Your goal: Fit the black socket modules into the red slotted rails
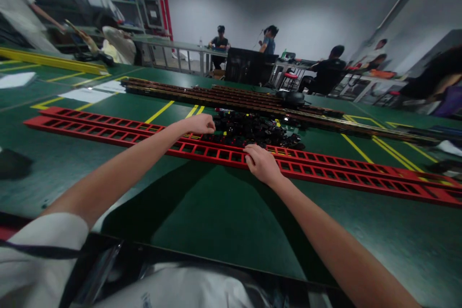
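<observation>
- 2 red ladder-like frames (216, 159) lie across the tabletop (224, 211).
- Left hand (201, 124), curled, is near the black parts (249, 126); contents unclear.
- Right hand (263, 162) rests on the frames; cannot tell whether it grips.

Dark shadows cross the green tabletop (231, 216) in dim, uneven light; edges look blurred and stretched.
</observation>
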Motion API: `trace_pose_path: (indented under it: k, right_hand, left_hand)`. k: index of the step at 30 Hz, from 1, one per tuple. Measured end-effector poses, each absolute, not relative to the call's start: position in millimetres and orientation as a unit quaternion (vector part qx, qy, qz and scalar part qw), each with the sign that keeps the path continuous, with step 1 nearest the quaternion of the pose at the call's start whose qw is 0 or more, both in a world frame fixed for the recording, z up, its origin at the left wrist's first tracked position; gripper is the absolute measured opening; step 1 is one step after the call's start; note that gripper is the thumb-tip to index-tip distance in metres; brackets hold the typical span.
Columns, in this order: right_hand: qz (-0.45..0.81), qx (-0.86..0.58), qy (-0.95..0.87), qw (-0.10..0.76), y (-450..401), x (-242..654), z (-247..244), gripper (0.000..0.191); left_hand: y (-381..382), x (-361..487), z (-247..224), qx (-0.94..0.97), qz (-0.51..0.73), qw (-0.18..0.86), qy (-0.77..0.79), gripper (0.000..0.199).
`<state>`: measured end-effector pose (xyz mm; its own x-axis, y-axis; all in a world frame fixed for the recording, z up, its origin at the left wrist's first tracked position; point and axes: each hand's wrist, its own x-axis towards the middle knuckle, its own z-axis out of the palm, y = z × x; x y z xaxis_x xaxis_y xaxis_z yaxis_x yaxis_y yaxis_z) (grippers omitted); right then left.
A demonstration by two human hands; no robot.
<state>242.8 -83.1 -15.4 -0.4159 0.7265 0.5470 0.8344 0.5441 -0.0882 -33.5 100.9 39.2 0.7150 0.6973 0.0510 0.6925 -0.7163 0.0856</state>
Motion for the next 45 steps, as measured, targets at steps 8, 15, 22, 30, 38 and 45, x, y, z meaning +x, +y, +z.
trace_pose_path:
  k: [8,15,22,30,38,45]
  right_hand:
    - [-0.077,-0.461,-0.834,0.295,-83,242,-16,0.027]
    - [-0.075,-0.46,-0.836,0.29,-84,244,-16,0.027]
    - [-0.069,-0.469,-0.835,0.278,-83,241,-16,0.029]
    - [-0.077,-0.454,-0.835,0.301,-83,243,-16,0.028]
    - [-0.074,-0.449,-0.835,0.309,-81,243,-17,0.028]
    - [-0.073,-0.455,-0.832,0.31,-82,243,-15,0.028]
  left_hand:
    - [135,-7,14,0.918,0.087,0.022,0.386,0.039]
    - [125,-53,12,0.895,0.166,0.046,0.411,0.05]
    - [73,-111,-6,0.836,0.346,0.117,0.409,0.052]
    - [50,-108,-5,0.835,0.372,0.104,0.391,0.05]
    - [48,-109,-5,0.842,0.363,0.04,0.398,0.044]
    - [50,-107,-5,0.822,0.363,0.044,0.437,0.026]
